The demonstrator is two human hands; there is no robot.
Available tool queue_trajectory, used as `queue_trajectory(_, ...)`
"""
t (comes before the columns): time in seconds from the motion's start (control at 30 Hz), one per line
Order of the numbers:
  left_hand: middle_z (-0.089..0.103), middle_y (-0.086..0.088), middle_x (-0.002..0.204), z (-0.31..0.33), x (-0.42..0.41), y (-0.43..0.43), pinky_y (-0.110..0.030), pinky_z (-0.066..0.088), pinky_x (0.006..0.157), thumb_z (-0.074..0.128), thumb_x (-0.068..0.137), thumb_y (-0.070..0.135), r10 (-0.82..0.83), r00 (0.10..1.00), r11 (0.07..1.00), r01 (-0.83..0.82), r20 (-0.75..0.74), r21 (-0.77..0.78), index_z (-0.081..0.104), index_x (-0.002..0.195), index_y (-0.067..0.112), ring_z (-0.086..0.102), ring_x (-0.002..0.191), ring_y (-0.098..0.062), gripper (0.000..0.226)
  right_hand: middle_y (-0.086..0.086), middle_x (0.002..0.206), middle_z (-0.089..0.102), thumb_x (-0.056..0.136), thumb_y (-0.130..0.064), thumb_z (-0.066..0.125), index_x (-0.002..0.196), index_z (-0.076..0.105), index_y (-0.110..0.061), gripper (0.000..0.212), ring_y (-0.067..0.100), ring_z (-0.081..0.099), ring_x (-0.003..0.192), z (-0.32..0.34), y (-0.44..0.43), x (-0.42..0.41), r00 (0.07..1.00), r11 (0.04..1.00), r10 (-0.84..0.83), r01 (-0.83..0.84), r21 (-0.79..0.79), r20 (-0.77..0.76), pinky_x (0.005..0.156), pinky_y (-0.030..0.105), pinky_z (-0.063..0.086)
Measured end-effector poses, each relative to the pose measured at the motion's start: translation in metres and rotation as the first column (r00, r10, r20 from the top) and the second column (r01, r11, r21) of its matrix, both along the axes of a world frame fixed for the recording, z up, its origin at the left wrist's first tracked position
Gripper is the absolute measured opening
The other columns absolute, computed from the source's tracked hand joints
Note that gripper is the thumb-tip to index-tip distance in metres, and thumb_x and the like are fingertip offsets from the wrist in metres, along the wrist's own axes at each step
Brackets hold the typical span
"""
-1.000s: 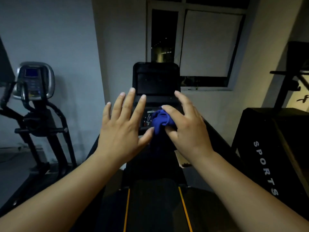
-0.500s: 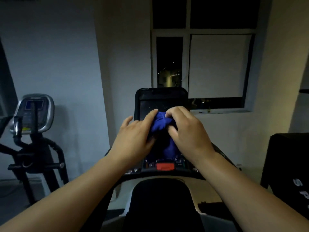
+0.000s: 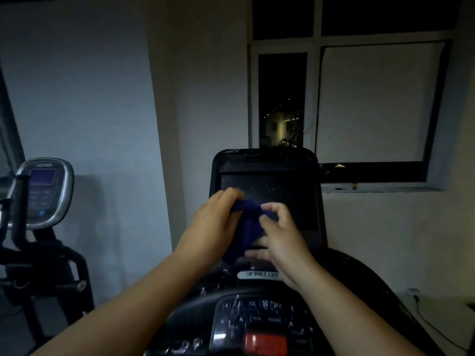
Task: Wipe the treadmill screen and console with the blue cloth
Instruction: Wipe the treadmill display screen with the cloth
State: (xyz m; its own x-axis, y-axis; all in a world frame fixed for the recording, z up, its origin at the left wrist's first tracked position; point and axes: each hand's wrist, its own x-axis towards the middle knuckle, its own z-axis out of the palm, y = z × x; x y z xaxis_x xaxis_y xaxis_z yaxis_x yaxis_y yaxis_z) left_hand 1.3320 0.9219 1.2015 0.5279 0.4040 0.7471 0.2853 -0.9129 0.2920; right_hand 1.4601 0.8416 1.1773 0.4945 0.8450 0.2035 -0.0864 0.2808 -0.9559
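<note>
The blue cloth [image 3: 248, 227] hangs bunched between both hands in front of the dark treadmill screen [image 3: 282, 191]. My left hand [image 3: 213, 224] grips its upper left part with curled fingers. My right hand [image 3: 279, 235] pinches its upper right edge between thumb and fingers. Whether the cloth touches the glass I cannot tell. Below the hands lies the treadmill console [image 3: 262, 314] with white markings, arrow keys and a red stop button [image 3: 266, 343]. The lower part of the screen is hidden by hands and cloth.
An elliptical trainer [image 3: 41, 191] with a lit blue display stands at the left by the wall. A window [image 3: 341, 104] with a sill sits behind the treadmill. A cable runs down the wall at the lower right [image 3: 421, 317].
The view has closed in on the console and tilted up. Both hands rose with the cloth to the screen. The hands have drawn apart slightly, pulling the cloth between them.
</note>
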Motion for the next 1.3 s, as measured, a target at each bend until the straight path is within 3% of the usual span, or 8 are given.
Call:
queue_trajectory(0.07, 0.061, 0.012, 0.106, -0.001, 0.016, 0.038, -0.014, 0.041, 0.077, 0.054, 0.098, 0.016, -0.107, 0.994, 0.993, 0.106, -0.029, -0.05, 0.056, 0.116, 0.029, 0.055, 0.092, -0.001, 0.023, 0.015, 0.108, 0.069, 0.101, -0.02, 0.048, 0.117, 0.051, -0.02, 0.016, 0.032, 0.07, 0.095, -0.004, 0.037, 0.016, 0.972, 0.984, 0.148, -0.127, 0.124, -0.182, 0.069, 0.041, 0.057)
queue_trajectory(0.17, 0.058, 0.011, 0.13, -0.003, 0.032, 0.104, -0.02, 0.045, 0.094, 0.049, 0.098, 0.024, -0.233, 0.955, 0.972, 0.22, -0.186, -0.087, 0.042, 0.143, 0.034, 0.055, 0.11, 0.0, 0.047, 0.011, 0.11, 0.069, 0.093, -0.012, 0.06, 0.116, 0.055, -0.015, 0.024, 0.028, 0.068, 0.098, -0.008, 0.106, 0.048, 0.99, 0.975, 0.076, -0.049, 0.215, -0.117, 0.071, 0.038, 0.055)
queue_trajectory(0.33, 0.02, 0.001, 0.165, -0.01, 0.068, 0.248, -0.046, 0.022, 0.121, 0.032, 0.097, 0.054, 0.204, 0.954, 0.932, -0.121, -0.221, 0.341, 0.018, 0.158, 0.03, 0.02, 0.151, -0.019, 0.067, 0.008, 0.085, 0.064, 0.089, -0.001, 0.06, 0.091, 0.054, -0.017, 0.017, 0.023, 0.059, 0.078, 0.009, 0.235, 0.106, 0.954, 0.926, -0.299, 0.282, 0.25, 0.032, 0.068, 0.036, 0.049)
queue_trajectory(0.53, 0.019, -0.009, 0.165, -0.016, 0.109, 0.382, -0.058, 0.025, 0.117, 0.033, 0.095, 0.056, 0.359, 0.893, 0.883, -0.23, -0.273, 0.409, 0.031, 0.155, 0.024, 0.018, 0.151, -0.029, 0.068, 0.005, 0.085, 0.061, 0.084, 0.007, 0.052, 0.083, 0.049, -0.021, 0.028, 0.018, 0.061, 0.081, 0.031, 0.36, 0.151, 0.908, 0.904, -0.394, 0.355, 0.238, 0.145, 0.075, 0.037, 0.055)
queue_trajectory(0.8, 0.02, -0.011, 0.164, -0.015, 0.153, 0.478, -0.057, 0.021, 0.119, 0.031, 0.097, 0.053, 0.383, 0.88, 0.872, -0.244, -0.281, 0.425, 0.028, 0.156, 0.02, 0.016, 0.152, -0.029, 0.067, -0.006, 0.12, 0.042, 0.084, -0.002, 0.06, 0.101, 0.052, -0.023, 0.028, 0.0, 0.05, 0.094, 0.077, 0.49, 0.19, 0.499, 0.786, -0.61, 0.477, 0.393, 0.616, 0.078, 0.009, 0.039)
queue_trajectory(0.97, 0.028, -0.014, 0.161, -0.04, 0.175, 0.514, -0.056, 0.029, 0.116, 0.036, 0.095, 0.05, 0.38, 0.877, 0.888, -0.257, -0.294, 0.381, 0.032, 0.154, 0.015, 0.027, 0.148, -0.033, 0.068, 0.003, 0.12, 0.046, 0.091, -0.017, 0.046, 0.105, 0.051, -0.018, 0.015, 0.021, 0.049, 0.11, 0.061, 0.557, 0.233, 0.235, 0.828, -0.38, 0.517, 0.216, 0.894, 0.091, 0.033, 0.044)
queue_trajectory(1.1, 0.026, -0.014, 0.162, -0.05, 0.192, 0.537, -0.055, 0.03, 0.115, 0.034, 0.095, 0.049, 0.398, 0.876, 0.88, -0.279, -0.274, 0.384, 0.029, 0.155, 0.014, 0.029, 0.147, -0.034, 0.07, 0.008, 0.132, 0.05, 0.093, -0.052, 0.04, 0.111, 0.048, -0.02, 0.038, 0.029, 0.036, 0.133, 0.032, 0.574, 0.245, 0.031, 0.791, -0.311, 0.563, 0.24, 0.95, 0.109, 0.044, 0.035)
queue_trajectory(1.3, 0.026, -0.012, 0.162, -0.061, 0.214, 0.56, -0.051, 0.033, 0.114, 0.032, 0.097, 0.047, 0.381, 0.881, 0.893, -0.272, -0.282, 0.357, 0.028, 0.156, 0.014, 0.034, 0.145, -0.03, 0.067, 0.004, 0.16, 0.021, 0.099, -0.04, 0.037, 0.154, 0.011, -0.023, 0.063, 0.025, 0.016, 0.147, 0.036, 0.587, 0.254, -0.107, 0.764, -0.208, 0.603, 0.229, 0.972, 0.118, 0.041, 0.016)
